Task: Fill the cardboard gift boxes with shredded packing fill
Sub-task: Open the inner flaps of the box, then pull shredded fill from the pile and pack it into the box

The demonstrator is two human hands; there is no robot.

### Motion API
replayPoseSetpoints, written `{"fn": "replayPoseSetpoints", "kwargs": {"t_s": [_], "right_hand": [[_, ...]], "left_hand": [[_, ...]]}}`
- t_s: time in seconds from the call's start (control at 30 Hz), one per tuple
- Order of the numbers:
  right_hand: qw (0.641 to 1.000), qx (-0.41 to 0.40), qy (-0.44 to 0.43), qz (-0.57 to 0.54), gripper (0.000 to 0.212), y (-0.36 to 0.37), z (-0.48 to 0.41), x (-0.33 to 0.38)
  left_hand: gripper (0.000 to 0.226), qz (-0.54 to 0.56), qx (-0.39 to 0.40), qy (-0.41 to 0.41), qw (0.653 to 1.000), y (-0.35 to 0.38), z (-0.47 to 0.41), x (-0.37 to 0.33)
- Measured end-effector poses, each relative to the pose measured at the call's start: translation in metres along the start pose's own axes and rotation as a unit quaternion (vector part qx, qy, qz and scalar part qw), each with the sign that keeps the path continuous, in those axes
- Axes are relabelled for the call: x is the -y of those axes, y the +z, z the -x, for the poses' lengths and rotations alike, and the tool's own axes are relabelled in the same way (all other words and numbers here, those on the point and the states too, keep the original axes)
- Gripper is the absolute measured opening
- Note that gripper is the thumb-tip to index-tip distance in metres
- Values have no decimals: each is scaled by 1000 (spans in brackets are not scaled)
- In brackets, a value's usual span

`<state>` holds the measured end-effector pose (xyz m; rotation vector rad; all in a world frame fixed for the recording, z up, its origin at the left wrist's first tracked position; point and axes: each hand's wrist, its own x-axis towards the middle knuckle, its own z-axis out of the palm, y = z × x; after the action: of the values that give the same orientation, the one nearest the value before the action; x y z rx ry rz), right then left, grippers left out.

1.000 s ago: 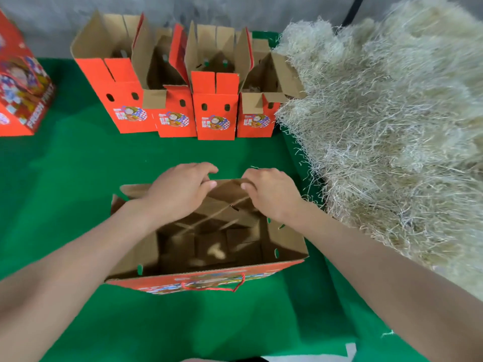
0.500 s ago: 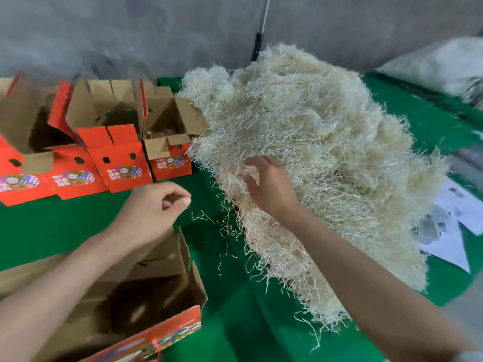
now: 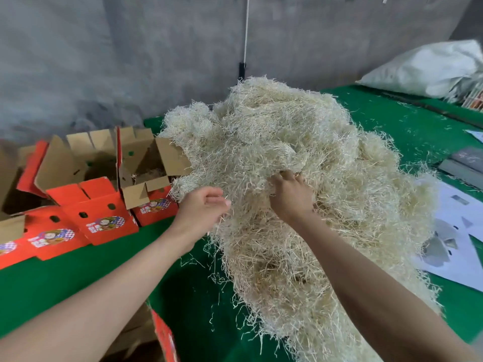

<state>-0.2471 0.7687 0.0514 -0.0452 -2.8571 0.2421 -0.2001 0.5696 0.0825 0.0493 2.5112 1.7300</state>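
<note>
**fill pickup: hand-to-pile relation**

**position of the material.** the shredded fill (image 3: 300,178) lies as one large heap on the green table (image 3: 78,278). it sits to the right of the row of gift boxes (image 3: 104,205), and its far-left fringe touches the flap of the rightmost box. the heap's long axis runs from the far wall towards the person, and its near end drops out of view at the lower edge. only a corner of the near box (image 3: 162,338) shows, down and to the left of the heap beneath the left forearm.

**which hand is nearer.** the right hand (image 3: 290,197) is already in the heap, about midway along its left flank. the left hand (image 3: 201,207) is at the heap's left fringe, just beside the loose outer strands.

**finger state.**
- right hand: the fingers (image 3: 287,176) are curled forward and sunk into the fill, gripping a tuft. the fingertips are hidden by strands, so the size of the clump cannot be told.
- left hand: the fingers (image 3: 224,203) are loosely curled, with a narrow gap to the thumb. no clump shows in them. whether they touch the stray strands cannot be told.

**judgement for the next move.** any load must travel down and to the left to reach the near box. the fill is tangled, so trailing strands are likely to come along with a lifted tuft.
</note>
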Motion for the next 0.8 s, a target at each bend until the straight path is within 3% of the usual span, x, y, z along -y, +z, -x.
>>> {"fn": "replayPoseSetpoints", "kwargs": {"t_s": [0.13, 0.2, 0.3, 0.37, 0.43, 0.57, 0.63, 0.7, 0.8], "right_hand": [[978, -145, -33, -146, 47, -30, -9, 17], [967, -177, -58, -175, 47, -43, -5, 26], [956, -145, -95, -238, 51, -48, 9, 43], [945, -63, -102, -305, 64, -46, 17, 56], [928, 26, -105, -357, 76, -46, 19, 62], [900, 125, -135, -396, 80, -61, 6, 43], [927, 70, -123, -348, 75, -68, -6, 26], [972, 29, -106, -207, 76, -66, -19, 11], [990, 105, -90, -16, 79, -51, -28, -2]], "left_hand": [[105, 72, 44, 11, 996, 11, -14, -8], [122, 161, 58, -7, 985, 16, -20, -15], [101, 275, 121, -51, 952, 18, -32, -25], [81, 333, 174, -111, 920, 19, -39, -33], [63, 350, 137, -178, 909, 20, -45, -38], [9, 229, 2, -234, 945, 19, -54, -31], [12, 193, -41, -232, 953, 15, -58, -21], [24, 182, -49, -224, 956, 9, -60, -17], [56, 182, -1, -205, 962, -2, -60, -18]]}}
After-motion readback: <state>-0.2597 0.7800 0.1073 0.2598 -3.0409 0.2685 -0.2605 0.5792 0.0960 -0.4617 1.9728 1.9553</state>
